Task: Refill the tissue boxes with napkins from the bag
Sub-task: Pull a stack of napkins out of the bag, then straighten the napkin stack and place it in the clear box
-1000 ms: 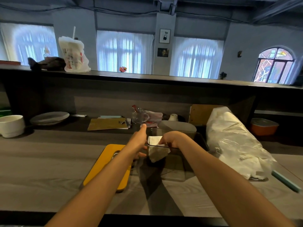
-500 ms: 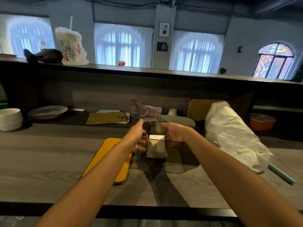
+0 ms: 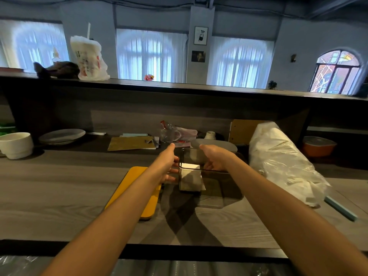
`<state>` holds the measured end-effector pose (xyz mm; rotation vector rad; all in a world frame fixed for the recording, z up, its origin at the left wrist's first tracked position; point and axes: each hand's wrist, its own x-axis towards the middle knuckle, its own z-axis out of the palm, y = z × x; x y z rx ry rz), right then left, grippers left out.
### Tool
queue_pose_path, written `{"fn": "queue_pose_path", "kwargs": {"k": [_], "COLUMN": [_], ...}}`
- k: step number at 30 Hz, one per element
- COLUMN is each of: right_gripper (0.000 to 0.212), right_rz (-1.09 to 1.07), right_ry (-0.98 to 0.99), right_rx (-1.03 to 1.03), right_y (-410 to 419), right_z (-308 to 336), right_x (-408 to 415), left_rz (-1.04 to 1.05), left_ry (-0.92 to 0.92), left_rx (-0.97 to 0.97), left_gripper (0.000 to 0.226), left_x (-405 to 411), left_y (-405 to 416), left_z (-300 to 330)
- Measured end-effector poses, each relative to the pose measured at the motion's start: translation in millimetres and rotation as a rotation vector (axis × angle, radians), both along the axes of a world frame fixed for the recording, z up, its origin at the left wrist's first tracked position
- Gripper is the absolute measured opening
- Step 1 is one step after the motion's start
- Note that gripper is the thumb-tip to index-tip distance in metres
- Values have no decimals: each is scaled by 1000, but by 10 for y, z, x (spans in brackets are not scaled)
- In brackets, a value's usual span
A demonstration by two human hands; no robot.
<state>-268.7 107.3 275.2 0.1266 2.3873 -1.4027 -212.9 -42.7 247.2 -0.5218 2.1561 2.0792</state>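
Setting: We stand at a grey wood-grain counter, both bare arms stretched forward over it.
Tissue box: A dark, see-through tissue box sits on the counter at centre, just right of a yellow board. A small stack of white napkins stands inside against its left end.
Left hand: Our left hand is at the box's left end, thumb raised and fingers reaching toward the wall. We cannot tell whether they grip it or only touch it.
Right hand: Our right hand curls over the box's top rim just right of the napkins, fingers hooked down over the edge.
Bag: The clear plastic bag of white napkins lies on its side right of the box, near our right forearm.
Background: A white bowl and a grey plate sit far left, well apart from the box.
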Motion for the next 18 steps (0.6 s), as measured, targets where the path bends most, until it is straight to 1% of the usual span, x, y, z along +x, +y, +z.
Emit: {"fn": "queue_pose_path", "kwargs": {"k": [2,4,6,7,8,10,13,16,18], "right_gripper": [56,60,60,59,57,49,37,30,26], "right_rz": [-13,47,90,80,53,-17,-73,-69,-88], "right_ry": [28,-29,-61,-43,2,124,382,648,760], "right_rx": [-90,-174,-140,-134,-157,-291,-472,-546,-588], "right_y": [-42,-115,-153,-160,-162,-148,-77,117,306], "right_z": [-21,-25,-30,-27,-16,25,147,243,274], "right_x": [-22,22,70,84,98,126,295,529,685], "left_rz": [2,14,23,30,43,85,149,134,102], "left_ry": [12,25,51,69,93,158,335,523,608], "left_rx": [-30,-54,-55,-59,-71,-137,-212,-127,-55], "left_gripper": [60,63,63,63,63,65,60,49,43], "left_x": [-15,-21,-18,-5,11,30,80,196,310], "left_y": [-3,10,26,38,51,75,179,447,700], "left_z": [2,22,52,79,115,182,323,481,557]}}
